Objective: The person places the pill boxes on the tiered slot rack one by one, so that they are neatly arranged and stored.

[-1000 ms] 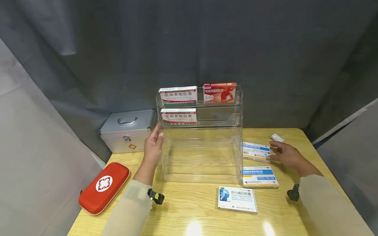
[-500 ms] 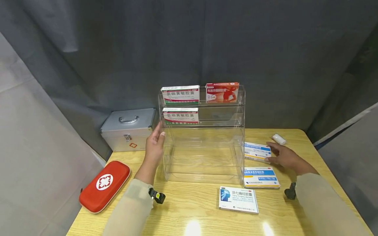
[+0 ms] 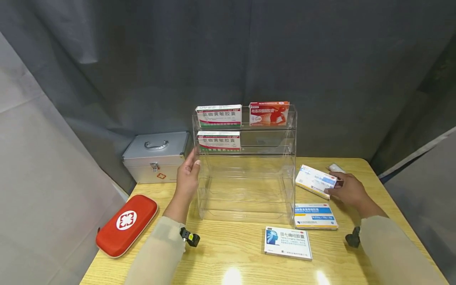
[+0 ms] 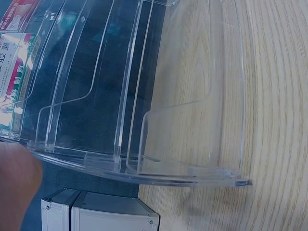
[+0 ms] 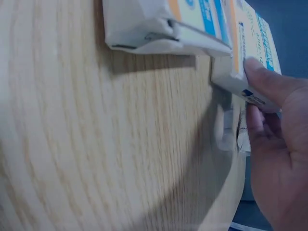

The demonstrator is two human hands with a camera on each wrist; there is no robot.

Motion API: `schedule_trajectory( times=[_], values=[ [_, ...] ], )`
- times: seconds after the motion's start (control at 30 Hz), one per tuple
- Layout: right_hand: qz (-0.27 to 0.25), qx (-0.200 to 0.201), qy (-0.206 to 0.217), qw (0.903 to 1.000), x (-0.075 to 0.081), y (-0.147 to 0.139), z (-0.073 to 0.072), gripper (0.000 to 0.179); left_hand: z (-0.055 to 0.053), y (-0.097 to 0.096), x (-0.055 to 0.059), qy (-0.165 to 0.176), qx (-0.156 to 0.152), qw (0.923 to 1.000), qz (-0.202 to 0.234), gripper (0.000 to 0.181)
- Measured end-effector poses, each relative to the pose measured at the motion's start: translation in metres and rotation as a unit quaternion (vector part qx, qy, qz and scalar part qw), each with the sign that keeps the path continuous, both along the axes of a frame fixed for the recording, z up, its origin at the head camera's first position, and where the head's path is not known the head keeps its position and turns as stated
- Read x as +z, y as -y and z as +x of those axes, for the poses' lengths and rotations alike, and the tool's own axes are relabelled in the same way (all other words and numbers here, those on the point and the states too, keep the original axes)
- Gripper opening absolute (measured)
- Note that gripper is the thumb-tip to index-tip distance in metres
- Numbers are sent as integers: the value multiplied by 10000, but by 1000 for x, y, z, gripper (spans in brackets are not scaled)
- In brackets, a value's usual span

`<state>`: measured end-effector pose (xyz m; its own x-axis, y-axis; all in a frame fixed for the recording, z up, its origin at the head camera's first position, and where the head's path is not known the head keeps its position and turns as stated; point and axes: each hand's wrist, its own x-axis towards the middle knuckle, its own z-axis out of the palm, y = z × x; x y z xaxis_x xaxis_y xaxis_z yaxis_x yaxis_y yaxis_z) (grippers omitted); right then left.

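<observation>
My right hand (image 3: pixel 350 192) pinches the right end of a white-and-blue medicine box (image 3: pixel 315 181) between thumb and fingers. In the right wrist view this box (image 5: pixel 248 48) is tilted, its near end lifted off the table. A second blue-and-white medicine box (image 3: pixel 315 216) lies flat just in front of it. At the left side of a clear acrylic display rack (image 3: pixel 246 206), my left hand (image 3: pixel 187 176) holds the side edge, fingers partly hidden. Two white, red and green medicine boxes, one on the top tier (image 3: pixel 219 116) and one below (image 3: pixel 219 141), stand left; a red medicine box (image 3: pixel 269 114) stands top right.
A white medicine box with a blue head picture (image 3: pixel 287 243) lies in front of the rack. Behind my right hand is a small white roll (image 3: pixel 336 168). At left are a silver case (image 3: pixel 154 158) and a red zip pouch (image 3: pixel 126 225). A dark curtain (image 3: pixel 303 59) hangs behind the table.
The medicine box in my right hand has turned and lifted at its right end, away from where it lay flat behind the other box. My left hand stays at the rack's side.
</observation>
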<state>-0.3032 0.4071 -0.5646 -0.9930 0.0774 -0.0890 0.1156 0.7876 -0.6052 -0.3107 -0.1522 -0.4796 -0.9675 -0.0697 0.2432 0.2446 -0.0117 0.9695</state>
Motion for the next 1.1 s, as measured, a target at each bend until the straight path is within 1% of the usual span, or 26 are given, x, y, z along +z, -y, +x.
schedule_trajectory(
  times=[0.2, 0.33, 0.47, 0.57, 0.67, 0.73, 0.77, 0.83, 0.9, 0.97, 1.03, 1.1],
  values=[
    [-9, -478, -496, 9976, 6, 6, 7, 55, 0, 0, 1, 12, -8, 10000, 51, 58],
    [-95, -673, -778, 9946, 11, 10, 16, 42, 0, -1, 1, -13, -27, 10000, 56, 58],
    [-200, -892, -870, 9920, 16, 13, 23, 41, 0, -1, 1, 7, -5, 10000, 61, 58],
    [-318, -1056, -880, 9900, 24, 13, 29, 42, -1, -1, 2, 11, -6, 10000, 74, 58],
    [-442, -1141, -1064, 9868, 39, 10, 34, 44, -1, -2, 4, 9, 4, 10000, 90, 58],
    [-535, -1183, -1262, 9835, 52, 8, 38, 46, 0, -2, 4, 19, 12, 10000, 92, 58],
    [-708, -1210, -1395, 9803, 60, 7, 40, 46, 0, -2, 5, 28, 18, 10000, 93, 58],
    [-1129, -1334, -1668, 9704, 76, 8, 44, 43, 1, -1, 5, 51, 20, 9999, 101, 57],
    [-1563, -1517, -1913, 9571, 96, 11, 47, 39, 1, -1, 4, 70, 22, 9999, 82, 57],
    [-2102, -1721, -2114, 9389, 117, 15, 48, 34, 1, 0, 4, 71, 15, 9999, 76, 57],
    [-2448, -1914, -2215, 9243, 141, 23, 50, 34, 1, 0, 3, 66, 14, 10000, 55, 57],
    [-2685, -1979, -2257, 9153, 163, 33, 52, 36, 2, 0, 3, 53, 7, 10000, 28, 57]
  ],
)
